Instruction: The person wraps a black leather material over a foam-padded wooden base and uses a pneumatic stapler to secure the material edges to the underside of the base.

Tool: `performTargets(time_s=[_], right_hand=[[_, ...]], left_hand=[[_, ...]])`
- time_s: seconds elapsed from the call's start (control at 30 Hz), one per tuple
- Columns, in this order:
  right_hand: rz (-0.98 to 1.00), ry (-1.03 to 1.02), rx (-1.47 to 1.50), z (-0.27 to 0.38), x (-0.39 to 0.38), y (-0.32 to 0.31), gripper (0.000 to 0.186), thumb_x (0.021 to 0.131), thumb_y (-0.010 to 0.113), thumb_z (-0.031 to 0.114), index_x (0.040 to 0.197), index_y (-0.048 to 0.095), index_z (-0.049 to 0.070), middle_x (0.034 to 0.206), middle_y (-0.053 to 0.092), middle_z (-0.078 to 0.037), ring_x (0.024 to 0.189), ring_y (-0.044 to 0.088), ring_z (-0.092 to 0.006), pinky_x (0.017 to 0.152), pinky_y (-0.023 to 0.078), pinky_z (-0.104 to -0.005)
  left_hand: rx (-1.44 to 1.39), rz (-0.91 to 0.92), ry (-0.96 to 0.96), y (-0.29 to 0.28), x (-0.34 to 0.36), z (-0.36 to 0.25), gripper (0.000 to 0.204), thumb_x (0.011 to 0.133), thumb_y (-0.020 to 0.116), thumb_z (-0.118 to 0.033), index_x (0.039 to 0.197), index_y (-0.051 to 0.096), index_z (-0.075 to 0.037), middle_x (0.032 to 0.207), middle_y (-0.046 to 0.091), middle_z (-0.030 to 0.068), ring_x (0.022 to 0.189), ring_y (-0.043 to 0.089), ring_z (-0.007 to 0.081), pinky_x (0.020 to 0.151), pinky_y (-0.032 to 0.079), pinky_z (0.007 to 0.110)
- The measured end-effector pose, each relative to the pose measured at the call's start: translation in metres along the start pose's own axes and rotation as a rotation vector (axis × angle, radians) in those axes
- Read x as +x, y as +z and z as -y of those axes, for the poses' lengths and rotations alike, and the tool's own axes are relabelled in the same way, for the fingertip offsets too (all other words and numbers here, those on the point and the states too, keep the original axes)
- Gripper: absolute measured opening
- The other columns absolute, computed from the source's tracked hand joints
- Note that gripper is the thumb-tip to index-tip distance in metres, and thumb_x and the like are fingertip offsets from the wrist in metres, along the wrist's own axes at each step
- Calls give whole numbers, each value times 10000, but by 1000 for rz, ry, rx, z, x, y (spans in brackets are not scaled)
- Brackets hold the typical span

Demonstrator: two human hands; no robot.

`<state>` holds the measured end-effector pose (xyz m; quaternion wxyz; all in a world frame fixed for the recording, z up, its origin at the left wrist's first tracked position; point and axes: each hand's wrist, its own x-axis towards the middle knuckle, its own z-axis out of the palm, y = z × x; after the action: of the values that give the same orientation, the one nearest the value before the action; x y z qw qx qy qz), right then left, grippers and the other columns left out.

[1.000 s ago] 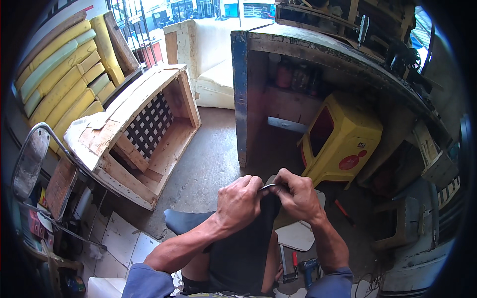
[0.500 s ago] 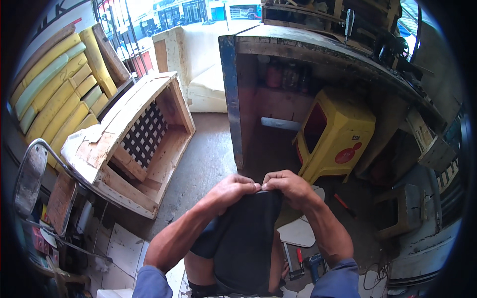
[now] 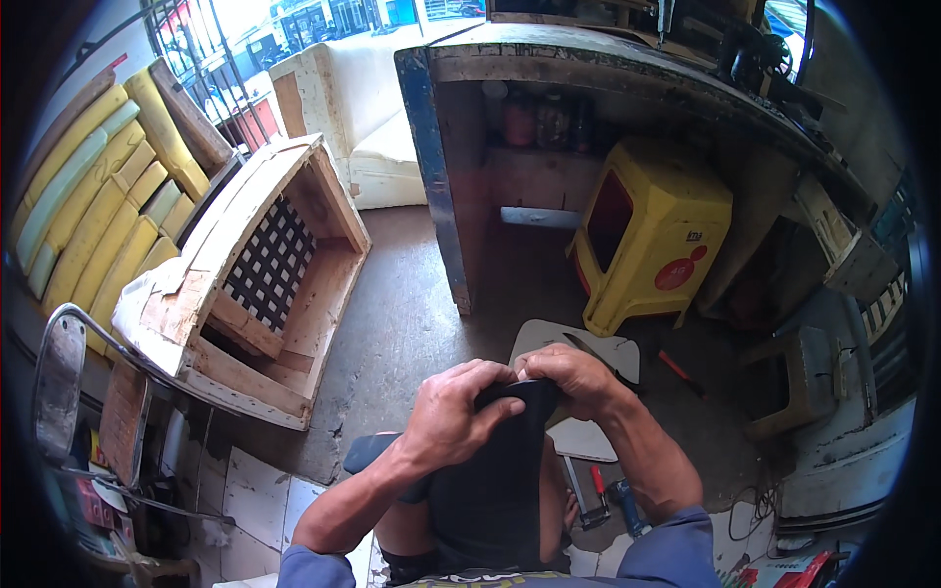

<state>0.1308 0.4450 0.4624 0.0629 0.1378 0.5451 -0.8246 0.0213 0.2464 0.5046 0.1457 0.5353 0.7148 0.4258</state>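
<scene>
A piece of black fabric (image 3: 490, 490) hangs down over my lap, its upper edge gathered between my two hands. My left hand (image 3: 453, 407) grips that edge, the thumb lying across the near side and the fingers curled behind. My right hand (image 3: 573, 380) pinches the same edge at its right corner, right beside the left fingertips. Just beyond my hands, a white board (image 3: 627, 358) lies on the floor with a dark, blade-like thing on it. By my right leg are a red-handled clamp (image 3: 596, 485) and a blue power drill (image 3: 627, 505).
A wooden seat frame (image 3: 338, 343) with black webbing stands to the left, before stacked yellow foam pieces (image 3: 108, 186). Ahead is a workbench (image 3: 421, 176), a yellow plastic stool (image 3: 696, 225) under it. A red-handled tool (image 3: 674, 365) lies on the floor at right.
My left hand has turned and opened its thumb outward along the fabric, raising the edge into a fold. My head view has shifted, and more of the white board shows beyond my hands.
</scene>
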Motion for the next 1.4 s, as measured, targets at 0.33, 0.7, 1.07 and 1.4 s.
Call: performTargets(time_s=[0.33,0.7,1.07,1.4], right_hand=[[-523,-365,-58,-58,-60,-37,341,1110,537,328,1155,637,5,1044,641,-71,866,654,-131,807,615,-341],[-866,952,-1056,-373,-248,-156,708,801,764,142,1440,470,59,1391,612,-263,1280,608,-441,1093,498,-494],[-1008,904,-969,-412,-234,-139,877,786,758,92,1498,248,132,1358,614,-282,1240,616,-483,1054,491,-539],[-1215,479,-308,-294,-224,-92,247,851,630,128,1042,654,-27,735,644,-112,621,633,-209,612,532,-352]], left_hand=[[-149,-171,-127,-84,37,-30,277,862,850,-104,1077,745,38,935,733,62,896,675,118,835,550,282],[438,-667,345,-162,77,-107,182,885,783,-27,1067,781,-27,933,758,38,841,694,105,805,559,273],[600,-183,653,69,-15,3,326,718,714,-91,1031,745,-4,862,681,81,773,694,207,593,504,319],[616,-178,474,143,-70,30,206,784,752,-84,981,752,-25,957,689,74,836,681,196,609,462,304]])
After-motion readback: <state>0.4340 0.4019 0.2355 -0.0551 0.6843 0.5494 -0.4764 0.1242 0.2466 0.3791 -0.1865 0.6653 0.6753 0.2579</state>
